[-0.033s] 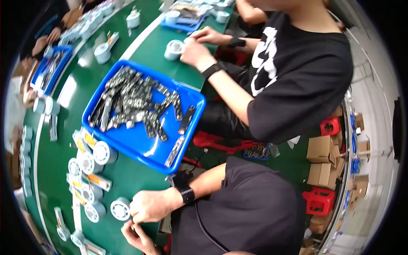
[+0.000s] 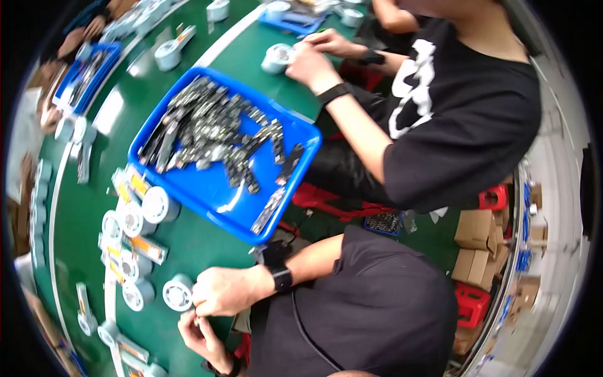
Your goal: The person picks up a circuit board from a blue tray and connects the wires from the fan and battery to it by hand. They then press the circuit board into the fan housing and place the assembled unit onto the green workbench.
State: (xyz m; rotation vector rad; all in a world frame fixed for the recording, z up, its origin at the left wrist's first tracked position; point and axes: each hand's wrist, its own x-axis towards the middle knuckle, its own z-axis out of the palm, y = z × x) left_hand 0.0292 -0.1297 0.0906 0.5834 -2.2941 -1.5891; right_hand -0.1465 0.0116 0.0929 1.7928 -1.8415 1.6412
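Note:
My right hand (image 2: 225, 292) is closed, its fingertips bent down in a pinch beside a pale blue round fan head (image 2: 178, 293). The back of the hand hides whatever the fingers grip. Just below, my left hand (image 2: 200, 336) has its thumb and fingertips pressed together, close to the right fingertips. Whatever small thing lies between them is too hidden to name. The fan head touches or nearly touches my right knuckles, with its slotted round face turned up. Dark bands circle both my wrists.
A blue tray (image 2: 220, 217) heaped with dark circuit strips stands beyond my right hand. Several pale blue fans (image 2: 135, 264), some with orange parts in opened handles, lie to the left. A co-worker in a black shirt (image 2: 465, 119) handles another fan head (image 2: 277, 58). Cardboard boxes (image 2: 475, 229) sit on the floor.
The view has shifted slightly, so the tray and co-worker appear farther right and higher. Both my hands keep nearly the same pose beside the fan head, and more of my left wrist shows.

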